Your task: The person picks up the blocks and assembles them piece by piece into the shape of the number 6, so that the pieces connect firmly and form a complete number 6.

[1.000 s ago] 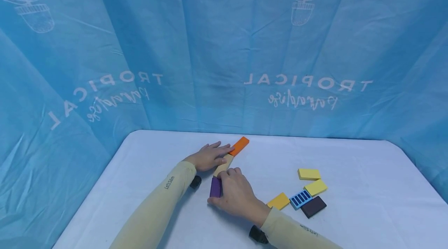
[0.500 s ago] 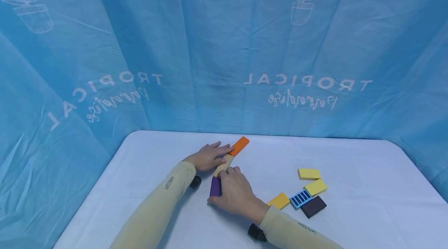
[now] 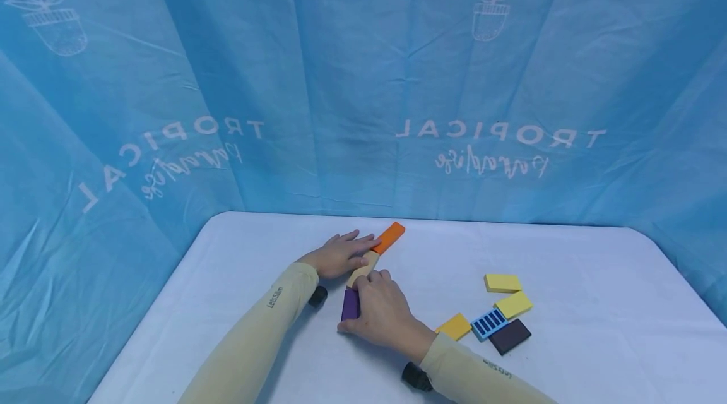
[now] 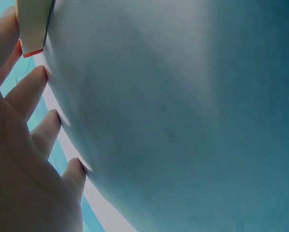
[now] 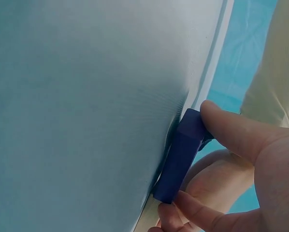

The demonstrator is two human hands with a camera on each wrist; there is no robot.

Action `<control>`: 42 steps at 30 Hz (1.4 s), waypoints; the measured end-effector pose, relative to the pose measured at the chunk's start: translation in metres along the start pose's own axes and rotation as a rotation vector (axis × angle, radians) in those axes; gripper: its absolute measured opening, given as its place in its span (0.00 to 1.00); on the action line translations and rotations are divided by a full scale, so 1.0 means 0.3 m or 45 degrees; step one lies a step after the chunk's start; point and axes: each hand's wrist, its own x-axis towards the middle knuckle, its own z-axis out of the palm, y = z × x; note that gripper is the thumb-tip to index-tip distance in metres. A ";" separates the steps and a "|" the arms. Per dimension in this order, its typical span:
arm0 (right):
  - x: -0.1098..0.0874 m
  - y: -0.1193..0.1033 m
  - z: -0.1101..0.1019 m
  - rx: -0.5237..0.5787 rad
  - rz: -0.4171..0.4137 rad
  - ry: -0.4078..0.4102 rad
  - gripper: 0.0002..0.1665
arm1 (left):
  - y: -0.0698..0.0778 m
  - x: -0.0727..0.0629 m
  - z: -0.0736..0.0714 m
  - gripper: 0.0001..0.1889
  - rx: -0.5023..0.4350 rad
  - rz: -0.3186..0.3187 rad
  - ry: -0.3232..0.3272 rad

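I had the right hand pinching the purple block on the table, end-on to the tan block, the left hand steadying that and the orange block with fingers apart, apparently lining up, the next move calling for gentle release.

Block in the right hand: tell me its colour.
The block in the right hand is purple, shown best in the head view.
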 end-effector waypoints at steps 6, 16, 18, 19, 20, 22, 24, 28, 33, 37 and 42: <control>0.004 0.001 0.003 0.010 0.008 -0.009 0.41 | 0.003 -0.001 -0.001 0.29 0.004 -0.019 -0.006; 0.005 0.005 0.001 0.009 -0.003 -0.026 0.42 | 0.007 0.001 -0.004 0.30 -0.001 -0.032 -0.016; 0.004 0.012 -0.001 0.021 -0.008 -0.035 0.42 | 0.008 0.001 -0.005 0.30 0.000 -0.024 -0.017; 0.003 0.016 -0.003 0.029 -0.009 -0.041 0.43 | 0.008 0.001 -0.006 0.29 -0.001 -0.017 -0.013; 0.002 0.021 -0.005 0.039 -0.009 -0.049 0.43 | 0.007 0.000 -0.006 0.29 0.000 -0.009 -0.011; 0.001 0.029 -0.010 0.060 -0.007 -0.062 0.43 | 0.005 0.000 -0.006 0.29 0.000 0.001 -0.008; 0.001 0.035 -0.014 0.085 -0.003 -0.076 0.43 | 0.005 -0.002 -0.006 0.29 0.000 0.003 -0.009; -0.002 0.037 -0.020 0.128 0.011 -0.099 0.43 | 0.007 -0.004 -0.009 0.30 -0.001 0.003 -0.013; -0.006 0.034 -0.019 0.164 0.002 -0.091 0.41 | 0.007 -0.002 -0.010 0.30 0.001 0.002 -0.012; -0.006 0.034 -0.017 0.175 -0.001 -0.088 0.40 | 0.006 -0.002 -0.008 0.29 0.003 0.000 -0.005; -0.006 0.036 -0.019 0.191 -0.004 -0.090 0.40 | 0.003 -0.002 -0.003 0.29 -0.004 -0.003 0.003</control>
